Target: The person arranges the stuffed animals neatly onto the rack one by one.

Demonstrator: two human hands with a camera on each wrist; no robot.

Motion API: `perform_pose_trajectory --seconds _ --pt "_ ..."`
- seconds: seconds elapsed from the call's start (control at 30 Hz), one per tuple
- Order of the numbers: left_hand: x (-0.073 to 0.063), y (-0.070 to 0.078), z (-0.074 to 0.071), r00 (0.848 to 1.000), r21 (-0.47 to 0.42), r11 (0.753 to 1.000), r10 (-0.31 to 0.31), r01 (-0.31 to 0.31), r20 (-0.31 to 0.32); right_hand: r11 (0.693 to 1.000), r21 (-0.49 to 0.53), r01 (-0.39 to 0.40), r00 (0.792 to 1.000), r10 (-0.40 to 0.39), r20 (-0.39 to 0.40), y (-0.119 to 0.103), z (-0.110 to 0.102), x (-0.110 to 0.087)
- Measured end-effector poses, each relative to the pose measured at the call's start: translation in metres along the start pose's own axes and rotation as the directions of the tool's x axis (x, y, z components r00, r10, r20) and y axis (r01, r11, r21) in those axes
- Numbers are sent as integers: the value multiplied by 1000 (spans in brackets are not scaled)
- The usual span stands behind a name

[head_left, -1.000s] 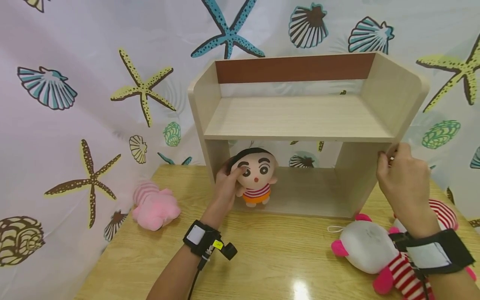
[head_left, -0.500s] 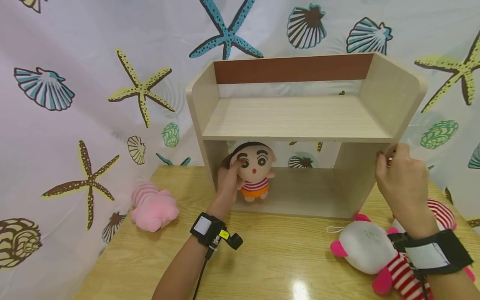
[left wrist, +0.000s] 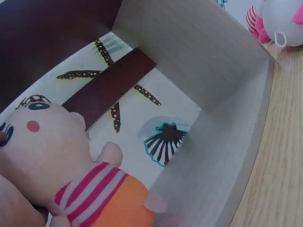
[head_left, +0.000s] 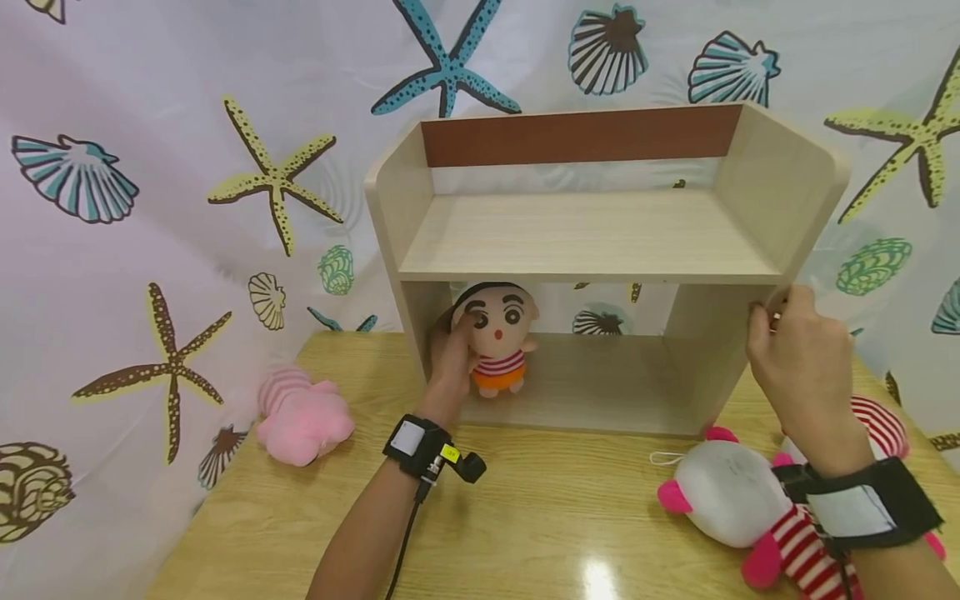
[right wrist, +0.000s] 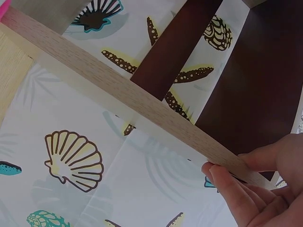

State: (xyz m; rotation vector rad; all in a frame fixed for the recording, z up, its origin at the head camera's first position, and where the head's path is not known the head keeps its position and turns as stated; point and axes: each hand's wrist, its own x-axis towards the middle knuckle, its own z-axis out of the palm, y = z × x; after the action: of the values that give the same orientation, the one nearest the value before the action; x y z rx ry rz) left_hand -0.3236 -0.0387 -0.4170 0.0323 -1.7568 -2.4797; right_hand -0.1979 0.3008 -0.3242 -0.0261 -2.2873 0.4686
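My left hand grips a plush boy doll by the side of its head, thumb over one eye. The doll has thick brows, a red-and-white striped shirt and orange shorts. It is upright at the left end of the lower compartment of a pale wooden shelf. In the left wrist view the doll's striped shirt shows against the compartment. My right hand pinches the front edge of the shelf's right side panel. The right wrist view shows thumb and fingers on either side of that panel edge.
A pink plush toy lies on the wooden table left of the shelf. At the right, a white-and-pink plush with red stripes lies under my right forearm, and another striped plush is behind it. A patterned cloth hangs behind.
My left hand has moved the doll slightly further back and left into the lower compartment. My right hand keeps its hold on the side panel.
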Motion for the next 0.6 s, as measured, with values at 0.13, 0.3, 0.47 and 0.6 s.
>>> perform_pose_trajectory --seconds 0.13,0.3,0.47,0.6 --pt "6 -1 2 1000 24 999 25 -25 -8 1000 -5 -6 1000 6 3 0 0 1" --pt "15 -1 5 997 71 997 38 -33 -68 1000 -10 -15 1000 15 4 1 0 0" --pt "22 -3 6 997 78 997 32 -26 -69 1000 -9 -22 1000 23 6 0 0 0" --pt "25 -6 5 998 72 997 41 -37 -57 999 -8 -37 999 37 20 -1 -1 -1"
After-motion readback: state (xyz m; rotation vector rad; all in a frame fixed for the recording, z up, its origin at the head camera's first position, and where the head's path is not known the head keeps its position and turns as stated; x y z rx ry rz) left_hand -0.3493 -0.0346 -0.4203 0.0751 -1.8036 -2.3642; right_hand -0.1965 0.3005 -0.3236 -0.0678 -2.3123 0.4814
